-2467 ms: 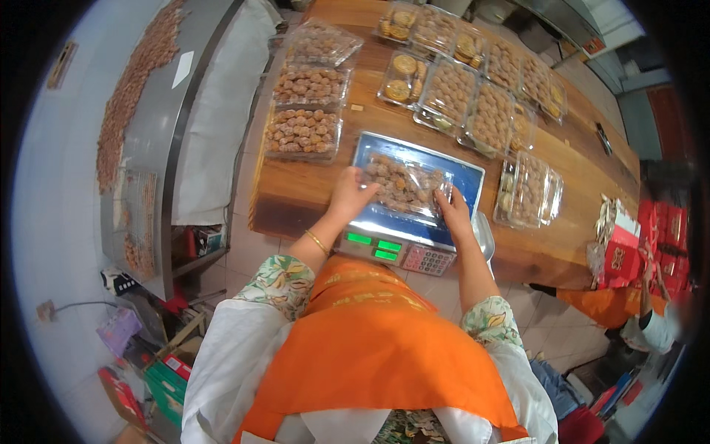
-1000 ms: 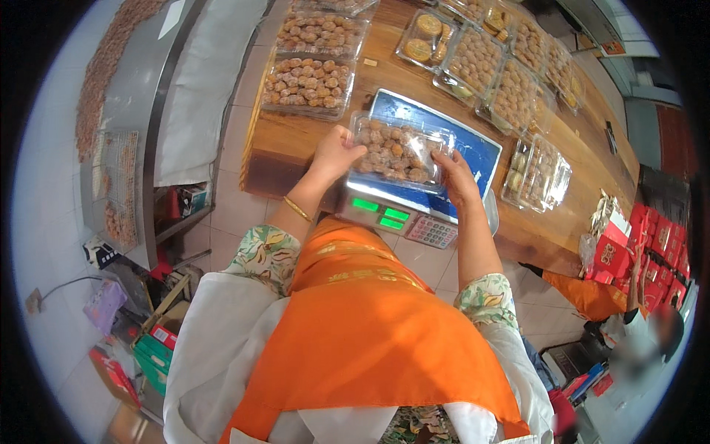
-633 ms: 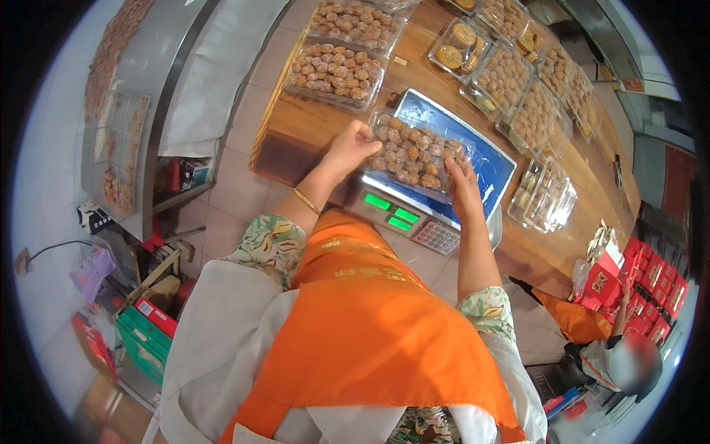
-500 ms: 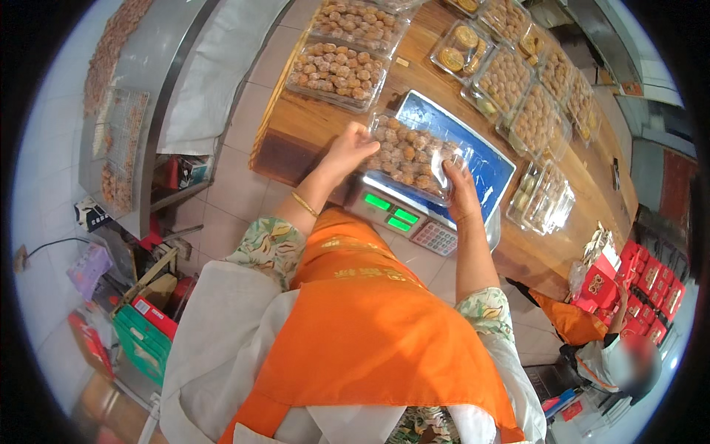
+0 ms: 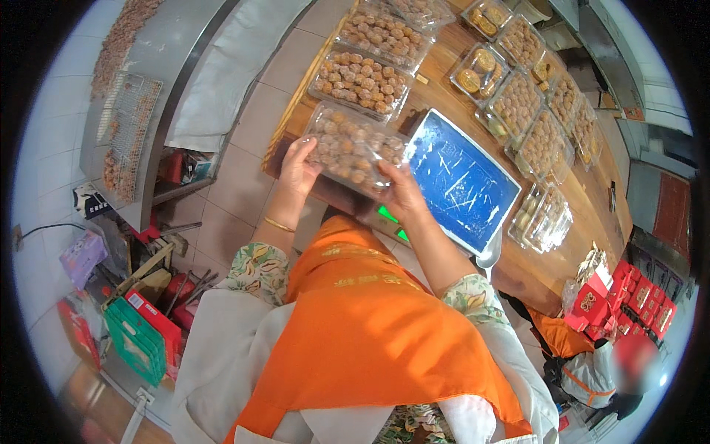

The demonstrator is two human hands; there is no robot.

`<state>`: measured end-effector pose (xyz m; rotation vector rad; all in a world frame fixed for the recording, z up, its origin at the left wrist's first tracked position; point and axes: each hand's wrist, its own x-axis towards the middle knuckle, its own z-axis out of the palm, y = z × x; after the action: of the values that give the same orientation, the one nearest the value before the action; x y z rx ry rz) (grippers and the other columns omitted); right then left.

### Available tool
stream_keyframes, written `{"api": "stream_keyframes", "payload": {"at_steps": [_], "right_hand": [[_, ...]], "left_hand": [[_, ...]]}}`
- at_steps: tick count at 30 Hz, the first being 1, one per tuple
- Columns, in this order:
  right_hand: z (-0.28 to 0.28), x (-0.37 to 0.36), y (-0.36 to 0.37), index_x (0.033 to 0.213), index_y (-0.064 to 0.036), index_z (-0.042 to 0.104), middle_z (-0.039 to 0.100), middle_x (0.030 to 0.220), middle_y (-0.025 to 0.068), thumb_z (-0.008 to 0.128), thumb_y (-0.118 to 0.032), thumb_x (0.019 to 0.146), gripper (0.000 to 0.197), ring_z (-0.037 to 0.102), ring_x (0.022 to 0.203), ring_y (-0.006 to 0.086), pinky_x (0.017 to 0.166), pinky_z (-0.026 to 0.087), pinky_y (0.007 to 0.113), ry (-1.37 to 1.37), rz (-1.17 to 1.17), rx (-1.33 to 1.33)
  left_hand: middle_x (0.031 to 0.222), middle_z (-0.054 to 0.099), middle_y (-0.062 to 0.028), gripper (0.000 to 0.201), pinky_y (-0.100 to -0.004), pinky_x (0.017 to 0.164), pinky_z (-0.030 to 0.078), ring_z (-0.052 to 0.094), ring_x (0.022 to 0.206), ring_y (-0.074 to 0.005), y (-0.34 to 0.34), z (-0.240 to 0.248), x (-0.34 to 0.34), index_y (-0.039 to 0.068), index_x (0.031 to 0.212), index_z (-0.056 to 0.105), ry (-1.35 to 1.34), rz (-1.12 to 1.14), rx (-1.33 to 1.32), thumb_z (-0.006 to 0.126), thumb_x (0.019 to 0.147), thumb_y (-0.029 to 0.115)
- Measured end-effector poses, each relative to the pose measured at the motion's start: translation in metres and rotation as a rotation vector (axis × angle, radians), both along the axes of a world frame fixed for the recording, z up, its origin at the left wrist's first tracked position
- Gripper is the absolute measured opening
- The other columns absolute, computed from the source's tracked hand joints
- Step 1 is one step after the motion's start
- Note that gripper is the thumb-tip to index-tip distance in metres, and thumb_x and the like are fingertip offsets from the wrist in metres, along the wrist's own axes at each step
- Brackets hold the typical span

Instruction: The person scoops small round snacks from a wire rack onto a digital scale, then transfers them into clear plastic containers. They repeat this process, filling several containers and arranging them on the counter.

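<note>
Between my two hands I hold a clear plastic box (image 5: pixel 347 144) filled with small round brown sugar-dusted balls. My left hand (image 5: pixel 299 169) grips its left end, and my right hand (image 5: pixel 403 189) grips the near right side, thumb on the lid. The box hangs over the table's near edge, left of a digital scale (image 5: pixel 467 181) with a scratched blue platform. Part of the scale's green display shows beneath my right forearm. Just beyond the held box lies another box of the same balls (image 5: pixel 360 83) on the wooden table.
More filled boxes (image 5: pixel 384 35) line the table's far left. Clear boxes of balls (image 5: pixel 543 144) and round pastries (image 5: pixel 479 70) stand at the right. A metal spoon (image 5: pixel 489 251) lies by the scale. At far right, a person (image 5: pixel 592 377) is near red gift boxes (image 5: pixel 651 296).
Both hands have lifted the box off the scale and carried it left, leaving the blue platform bare. The view has shifted slightly.
</note>
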<state>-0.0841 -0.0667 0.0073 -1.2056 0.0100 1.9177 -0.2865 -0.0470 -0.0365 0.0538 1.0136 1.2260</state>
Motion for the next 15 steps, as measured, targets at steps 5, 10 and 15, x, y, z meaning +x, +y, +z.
{"api": "stream_keyframes", "payload": {"at_steps": [5,10,15], "right_hand": [[-0.027,-0.041,0.018,0.119,-0.0193,0.035,0.042,0.115,0.0018,0.059,-0.014,0.079,0.047,0.041,0.109,0.0217,0.084,0.041,0.052,-0.025,0.124,-0.043],[-0.068,-0.052,0.034,0.11,-0.018,0.041,0.048,0.104,0.0019,0.062,-0.016,0.076,0.04,0.046,0.094,0.0211,0.078,0.041,0.047,-0.081,0.124,-0.19],[-0.095,-0.049,0.043,0.108,-0.0148,0.043,0.049,0.098,0.0043,0.063,-0.015,0.073,0.04,0.046,0.087,0.0211,0.071,0.042,0.046,-0.241,0.117,-0.262]], "left_hand": [[0.096,0.056,-0.0031,0.025,-0.0378,0.071,0.047,0.055,0.089,-0.0168,0.009,-0.042,-0.037,0.008,0.1,0.051,0.054,0.107,-0.067,0.062,0.078,0.009],[0.096,0.055,-0.0005,0.026,-0.0416,0.081,0.041,0.051,0.091,-0.0158,0.021,-0.064,-0.041,0.012,0.103,0.053,0.143,0.101,-0.167,0.062,0.079,0.01],[0.091,0.053,0.0009,0.026,-0.0408,0.08,0.04,0.049,0.087,-0.014,0.036,-0.061,-0.039,0.012,0.102,0.052,0.285,0.012,-0.262,0.063,0.078,0.011]]}}
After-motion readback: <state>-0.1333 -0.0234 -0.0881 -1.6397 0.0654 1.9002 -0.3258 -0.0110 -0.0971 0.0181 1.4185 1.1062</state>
